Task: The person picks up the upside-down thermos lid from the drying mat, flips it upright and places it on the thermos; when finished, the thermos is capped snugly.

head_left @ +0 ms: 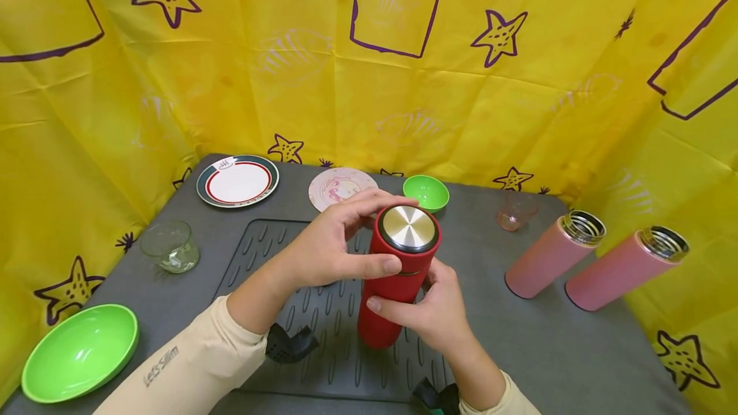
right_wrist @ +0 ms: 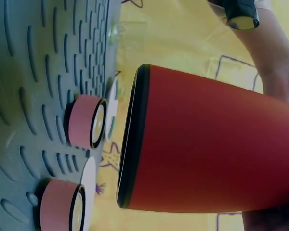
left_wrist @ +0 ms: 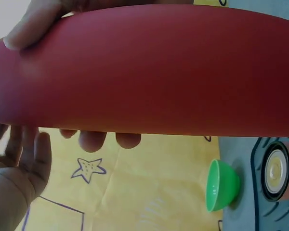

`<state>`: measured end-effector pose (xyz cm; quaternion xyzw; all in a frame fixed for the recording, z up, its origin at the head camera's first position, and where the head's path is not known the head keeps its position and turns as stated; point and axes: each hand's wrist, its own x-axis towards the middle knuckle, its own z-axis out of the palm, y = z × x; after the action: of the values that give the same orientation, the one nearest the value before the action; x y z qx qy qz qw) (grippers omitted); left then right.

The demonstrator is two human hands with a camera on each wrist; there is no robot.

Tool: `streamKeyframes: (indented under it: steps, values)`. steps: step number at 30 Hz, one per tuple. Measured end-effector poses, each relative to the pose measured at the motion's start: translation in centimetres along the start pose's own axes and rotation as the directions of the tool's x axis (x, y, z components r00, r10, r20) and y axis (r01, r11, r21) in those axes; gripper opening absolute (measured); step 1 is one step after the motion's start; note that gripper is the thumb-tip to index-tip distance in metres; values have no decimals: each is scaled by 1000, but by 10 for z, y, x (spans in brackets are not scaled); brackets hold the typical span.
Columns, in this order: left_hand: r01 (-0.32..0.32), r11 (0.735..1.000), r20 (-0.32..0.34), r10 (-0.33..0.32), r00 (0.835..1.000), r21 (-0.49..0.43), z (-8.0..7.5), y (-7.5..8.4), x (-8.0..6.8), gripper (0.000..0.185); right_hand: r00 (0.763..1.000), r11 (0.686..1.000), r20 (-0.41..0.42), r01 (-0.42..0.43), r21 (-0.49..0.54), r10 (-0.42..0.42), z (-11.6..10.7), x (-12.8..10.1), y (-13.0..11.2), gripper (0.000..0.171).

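Note:
A red thermos bottle (head_left: 383,322) with a silver-topped lid (head_left: 408,228) stands tilted over the grey drying mat (head_left: 248,255). My left hand (head_left: 319,248) grips it near the top, thumb in front and fingers behind the lid. Lower down, my right hand (head_left: 441,312) wraps round the body with its thumb across the front. The black-rimmed base of the red bottle (right_wrist: 197,149) hangs above the mat in the right wrist view. Two pink lids (right_wrist: 84,120) rest on the mat there, hidden in the head view.
Two open pink bottles (head_left: 550,258) stand at the right, near a pink glass (head_left: 513,215). Farther back are a small green bowl (head_left: 425,192), a pink plate (head_left: 340,186) and a green-rimmed plate (head_left: 238,182). A clear glass (head_left: 173,248) and a large green bowl (head_left: 81,352) sit left.

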<state>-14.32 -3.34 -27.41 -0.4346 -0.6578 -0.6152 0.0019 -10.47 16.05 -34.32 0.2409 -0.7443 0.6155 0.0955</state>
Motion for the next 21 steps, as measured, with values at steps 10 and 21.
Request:
streamKeyframes:
  steps: [10, 21]
  values:
    - [49, 986, -201, -16, 979, 157, 15, 9, -2, 60, 998, 998, -53, 37, -60, -40, 4, 3, 0, 50]
    - [10, 991, -211, 18, 977, 132, 18, -1, -6, 78, 996, 998, -76, 48, -31, -51, 6, 4, 5, 49]
